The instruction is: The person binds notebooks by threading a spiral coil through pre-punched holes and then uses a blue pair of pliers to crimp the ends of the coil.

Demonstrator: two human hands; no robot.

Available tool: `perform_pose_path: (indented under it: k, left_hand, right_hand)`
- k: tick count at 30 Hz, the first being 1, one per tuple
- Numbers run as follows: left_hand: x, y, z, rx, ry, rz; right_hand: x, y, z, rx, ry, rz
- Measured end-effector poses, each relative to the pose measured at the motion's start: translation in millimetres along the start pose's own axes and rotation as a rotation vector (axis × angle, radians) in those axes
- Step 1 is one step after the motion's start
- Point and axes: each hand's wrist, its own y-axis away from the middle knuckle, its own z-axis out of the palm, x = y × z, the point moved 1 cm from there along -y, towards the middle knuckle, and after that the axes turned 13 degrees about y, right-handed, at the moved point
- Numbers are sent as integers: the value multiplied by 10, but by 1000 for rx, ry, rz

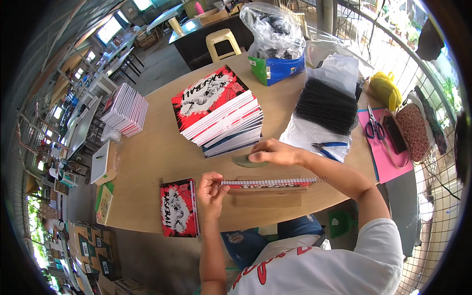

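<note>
Below the bare left hand and right hand, a white T-shirt was worn, with red, curved lettering on its front. Its short right sleeve left the forearm uncovered. The blue jeans showed, nearer to the left hand, a pale patch.

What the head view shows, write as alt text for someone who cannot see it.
A person's left hand holds the left end of a coil-bound notebook over a tan table, while the right hand holds a greenish rounded piece. Beyond are stacked red notebooks, black coils, pliers and scissors.
</note>
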Motion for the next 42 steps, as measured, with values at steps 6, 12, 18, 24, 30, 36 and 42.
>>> perform_pose_path:
  k: [6, 12, 18, 24, 30, 36, 42]
  left_hand:
    - [90, 6, 113, 33, -57, -28]
    - [146, -11, 116, 24, -66, -28]
    - [115, -15, 99, -21, -111, -10]
    - [-50, 31, 74, -89, -79, -19]
    - [-92, 42, 81, -37, 22, 4]
    - [-59, 41, 210, 7, 141, -55]
    - [-29, 45, 176, 38, 138, -81]
  right_hand:
    - [-289, 113, -269, -348, -1388, -308]
    - [-125, -28, -103, -40, -269, -155]
    - [-112, 66, -88, -94, 103, -177]
    - [442, 358, 200, 441, 286, -393]
    - [1081, 1658, 22, 753, 748, 416]
    - [906, 1628, -84, 1082, 772, 198]
    - [-900, 932, -659, 636, 875, -637]
